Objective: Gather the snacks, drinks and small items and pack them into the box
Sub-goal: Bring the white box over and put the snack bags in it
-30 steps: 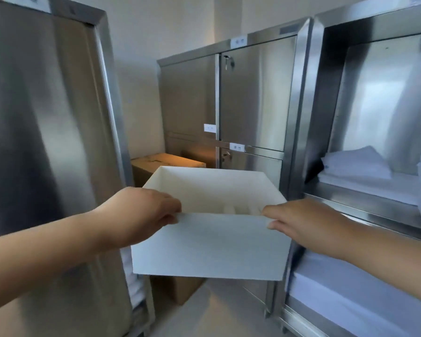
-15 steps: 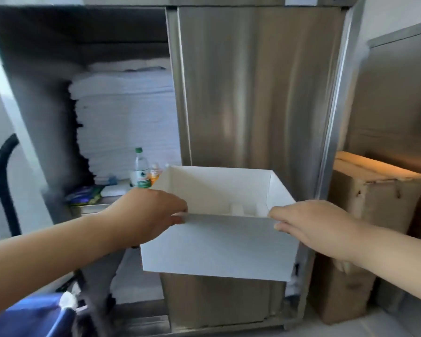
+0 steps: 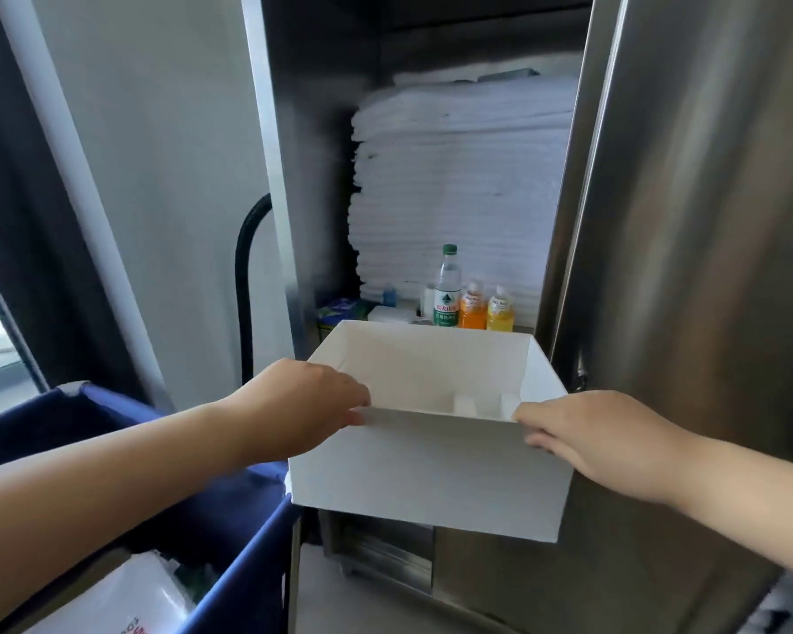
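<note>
White box [image 3: 426, 473] held at near rim, fingers of left hand [image 3: 303, 404] and right hand [image 3: 591, 439] clamped on it.

A tall stack of folded white linens [image 3: 463, 189] fills the steel cabinet [image 3: 687, 221]; a blue fabric cart [image 3: 230, 537] stands near left.

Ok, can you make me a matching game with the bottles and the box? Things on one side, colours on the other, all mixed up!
Things:
1. tall bottle's cap
2. middle bottle's drink
3. right bottle's drink
4. box held by the left hand and right hand

Colours:
A. white
B. yellow
C. green
D. orange

Pairs: 1-C, 2-D, 3-B, 4-A
</note>
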Available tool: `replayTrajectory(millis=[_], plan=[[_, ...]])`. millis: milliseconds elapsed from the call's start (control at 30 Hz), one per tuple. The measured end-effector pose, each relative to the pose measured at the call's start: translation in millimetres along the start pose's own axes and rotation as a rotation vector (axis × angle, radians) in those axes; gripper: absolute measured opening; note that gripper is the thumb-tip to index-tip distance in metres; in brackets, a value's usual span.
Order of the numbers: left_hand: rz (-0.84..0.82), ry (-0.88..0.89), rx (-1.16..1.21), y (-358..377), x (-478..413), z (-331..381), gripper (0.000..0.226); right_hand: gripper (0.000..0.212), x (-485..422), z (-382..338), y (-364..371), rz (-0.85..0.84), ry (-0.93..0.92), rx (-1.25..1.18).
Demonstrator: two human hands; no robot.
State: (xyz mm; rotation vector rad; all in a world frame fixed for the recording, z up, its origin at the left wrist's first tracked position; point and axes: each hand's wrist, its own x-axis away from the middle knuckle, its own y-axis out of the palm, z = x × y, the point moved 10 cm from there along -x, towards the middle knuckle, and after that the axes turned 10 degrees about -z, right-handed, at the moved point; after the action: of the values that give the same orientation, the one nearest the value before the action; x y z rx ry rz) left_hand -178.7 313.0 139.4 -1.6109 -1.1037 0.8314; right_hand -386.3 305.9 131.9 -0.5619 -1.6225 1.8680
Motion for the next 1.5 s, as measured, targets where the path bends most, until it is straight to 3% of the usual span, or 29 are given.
replayTrajectory(millis=[600,833,1100,1500], plan=[[-0.066,0.01,-0.001,58,-102,-45,0.03,0.012,-94,55,35,-0.035,-0.01,0.036],[-0.066,0.115,-0.014,77,-132,-77,0.028,0.022,-137,56,43,-0.015,0.02,-0.05],[-0.086,0.224,0.014,111,-154,-102,0.026,0.015,-172,49,72,-0.131,0.091,-0.088],[-0.017,0.297,0.019,108,-174,-111,0.027,0.019,-182,65,73,-0.096,0.209,-0.053]])
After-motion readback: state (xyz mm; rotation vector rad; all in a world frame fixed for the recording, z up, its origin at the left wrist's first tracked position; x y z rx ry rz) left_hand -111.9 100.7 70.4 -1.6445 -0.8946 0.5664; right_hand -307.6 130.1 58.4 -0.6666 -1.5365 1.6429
